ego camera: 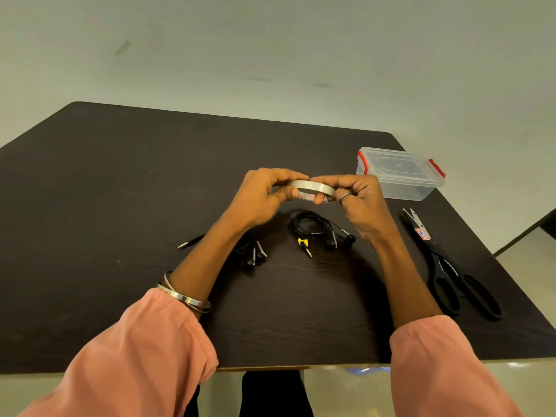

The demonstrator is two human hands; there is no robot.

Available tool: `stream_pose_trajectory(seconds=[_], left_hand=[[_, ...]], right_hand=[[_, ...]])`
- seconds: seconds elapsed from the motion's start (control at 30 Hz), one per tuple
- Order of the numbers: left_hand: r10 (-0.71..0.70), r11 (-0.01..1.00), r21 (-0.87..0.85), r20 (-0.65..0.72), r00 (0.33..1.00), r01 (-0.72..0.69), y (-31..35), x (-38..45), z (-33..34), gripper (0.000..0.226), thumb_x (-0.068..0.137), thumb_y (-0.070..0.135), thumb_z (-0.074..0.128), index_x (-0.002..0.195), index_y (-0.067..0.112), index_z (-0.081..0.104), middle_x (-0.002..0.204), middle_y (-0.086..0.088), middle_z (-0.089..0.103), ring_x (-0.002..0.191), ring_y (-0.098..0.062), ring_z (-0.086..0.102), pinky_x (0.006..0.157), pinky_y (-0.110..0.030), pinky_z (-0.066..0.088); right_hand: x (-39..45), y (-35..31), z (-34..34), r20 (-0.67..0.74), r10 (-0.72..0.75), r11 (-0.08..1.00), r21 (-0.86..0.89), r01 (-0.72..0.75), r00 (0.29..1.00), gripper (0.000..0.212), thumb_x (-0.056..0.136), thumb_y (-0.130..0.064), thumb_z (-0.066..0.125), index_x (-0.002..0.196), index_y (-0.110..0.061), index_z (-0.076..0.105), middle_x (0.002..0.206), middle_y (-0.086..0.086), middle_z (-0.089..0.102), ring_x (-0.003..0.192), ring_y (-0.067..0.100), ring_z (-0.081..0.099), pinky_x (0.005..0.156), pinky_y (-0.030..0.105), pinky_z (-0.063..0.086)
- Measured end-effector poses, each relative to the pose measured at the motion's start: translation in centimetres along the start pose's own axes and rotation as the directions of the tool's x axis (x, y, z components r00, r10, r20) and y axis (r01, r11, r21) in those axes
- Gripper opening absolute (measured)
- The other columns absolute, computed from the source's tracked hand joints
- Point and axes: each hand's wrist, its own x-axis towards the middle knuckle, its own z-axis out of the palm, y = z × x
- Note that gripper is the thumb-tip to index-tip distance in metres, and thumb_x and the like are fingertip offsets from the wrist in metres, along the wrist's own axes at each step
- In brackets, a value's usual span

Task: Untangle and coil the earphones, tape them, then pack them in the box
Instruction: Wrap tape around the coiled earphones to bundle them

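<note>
Since the coiled earphones sit ready on the bench, I've got both hands pinching the tape, probably hunting its end.

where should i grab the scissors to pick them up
Take the scissors by the black loop handles at the near end, coming from above on the right side. They lie flat on the table, blades pointing away toward the box, so the handles are the closest safe part.
</note>
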Motion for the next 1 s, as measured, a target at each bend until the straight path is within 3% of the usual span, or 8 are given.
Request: stream_pose_trajectory(seconds=[0.1, 0.17, 0.27, 0.37, 0.47, 0.63, 0.8, 1.0], left_hand=[[0.017, 0.999, -0.043, 0.046, 0.999, -0.016, 1.3, -0.3, 0.3, 0.038, 0.087, 0.039, 0.062, 0.121, 0.021, 0.065, 0.112, 0.003, 0.070, 0.107, -0.008, 0.061, 0.091, -0.023, 0.047], [-0.020, 0.999, -0.034, 0.037, 0.999, 0.021, 2.2, -0.5, 0.6, 0.047, 0.081, 0.051, 0.060, 0.116, 0.021, 0.068, 0.103, 0.003, 0.072, 0.094, -0.002, 0.063, 0.079, -0.016, 0.049], [-0.040, 0.999, 0.006, -0.010, 0.999, 0.040, 2.4, -0.6, 1.1, 0.031, 0.082, 0.039, 0.068, 0.105, 0.018, 0.073, 0.078, 0.003, 0.071, 0.068, -0.002, 0.060, 0.060, -0.013, 0.045], [-0.072, 0.995, -0.075, -0.069, 0.995, 0.067, 2.0, -0.4, 1.3, 0.021, 0.084, 0.022, 0.071, 0.104, 0.016, 0.073, 0.092, 0.000, 0.074, 0.086, -0.005, 0.066, 0.077, -0.010, 0.049], [-0.098, 0.987, -0.137, -0.142, 0.985, 0.079, 1.8, -0.3, 1.1, 0.018, 0.083, 0.015, 0.072, 0.100, 0.018, 0.074, 0.093, 0.005, 0.073, 0.092, -0.005, 0.065, 0.087, -0.023, 0.051], [-0.120, 0.987, -0.135, -0.244, 0.962, 0.089, 1.7, -0.3, 1.0, 0.018, 0.082, 0.014, 0.073, 0.099, 0.015, 0.075, 0.092, 0.006, 0.072, 0.088, -0.002, 0.063, 0.083, -0.016, 0.050], [-0.111, 0.989, -0.125, -0.290, 0.951, 0.078, 1.8, -0.5, 1.4, 0.021, 0.078, 0.014, 0.075, 0.099, 0.012, 0.075, 0.094, 0.002, 0.072, 0.082, 0.006, 0.060, 0.079, -0.002, 0.042], [-0.051, 0.998, -0.053, -0.327, 0.944, 0.035, 1.8, -0.8, 2.2, 0.021, 0.075, 0.012, 0.078, 0.096, 0.010, 0.075, 0.083, 0.001, 0.074, 0.075, 0.014, 0.059, 0.081, 0.000, 0.040]], right_hand=[[-0.1, 0.1, -0.6, -0.060, -0.031, 0.998, -0.053, 0.027, 0.998, 0.042, 0.084, 0.016, 0.042, 0.112, -0.004, 0.066, 0.090, -0.009, 0.072, 0.090, 0.002, 0.067, 0.075, 0.011, 0.049], [-0.1, 0.3, -0.7, -0.060, -0.052, 0.993, -0.113, 0.045, 0.997, 0.040, 0.083, 0.008, 0.044, 0.113, -0.003, 0.067, 0.101, -0.001, 0.070, 0.095, 0.002, 0.066, 0.080, 0.013, 0.050], [-0.2, 0.6, -0.3, -0.035, -0.069, 0.988, -0.141, 0.064, 0.997, 0.045, 0.081, 0.010, 0.045, 0.118, -0.007, 0.064, 0.096, 0.003, 0.071, 0.093, 0.008, 0.067, 0.083, 0.019, 0.050], [-0.1, 0.6, 0.0, -0.080, -0.087, 0.992, -0.099, 0.079, 0.993, 0.048, 0.079, 0.009, 0.046, 0.121, -0.010, 0.059, 0.093, 0.006, 0.072, 0.095, 0.014, 0.067, 0.087, 0.025, 0.050], [0.0, 0.4, 0.2, -0.178, -0.113, 0.991, -0.095, 0.097, 0.978, 0.045, 0.079, 0.006, 0.050, 0.119, -0.013, 0.060, 0.109, 0.006, 0.068, 0.105, 0.014, 0.064, 0.092, 0.025, 0.050], [0.0, -0.1, -0.2, -0.295, -0.087, 0.995, -0.067, 0.071, 0.952, 0.011, 0.086, -0.006, 0.067, 0.097, -0.006, 0.071, 0.092, 0.003, 0.070, 0.084, 0.008, 0.065, 0.075, 0.019, 0.051], [-0.1, 0.4, 0.7, -0.230, -0.183, 0.959, -0.255, 0.122, 0.956, 0.018, 0.079, -0.019, 0.076, 0.094, -0.008, 0.074, 0.090, 0.002, 0.070, 0.077, 0.010, 0.065, 0.067, 0.022, 0.054], [0.2, 1.0, 1.3, -0.275, -0.269, 0.919, -0.362, 0.160, 0.923, 0.022, 0.079, -0.016, 0.076, 0.096, -0.003, 0.075, 0.090, 0.009, 0.070, 0.075, 0.016, 0.066, 0.067, 0.022, 0.054]])
